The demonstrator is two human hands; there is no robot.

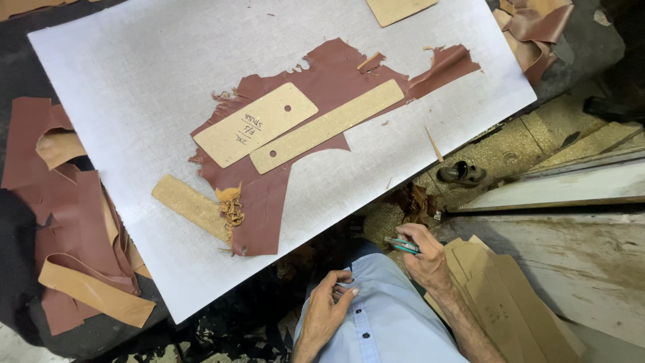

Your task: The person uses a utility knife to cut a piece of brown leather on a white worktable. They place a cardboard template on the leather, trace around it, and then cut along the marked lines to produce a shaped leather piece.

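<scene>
Down at my lap, my right hand pinches a teal knife, left hand curled empty, maroon leather under cardboard templates still uncut.

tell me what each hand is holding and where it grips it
The right hand holds a small teal-handled tool by its handle end. The left hand pinches something tiny at its fingertips; what it is cannot be told.

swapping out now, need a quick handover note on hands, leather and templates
Right hand holds a teal knife off the board, over the lap. Left hand rests on the shirt; its fingers pinch something too small to tell. Two card templates lie on the brown leather on the grey board. A third strip lies partly under it. No cut shows around the templates.
</scene>
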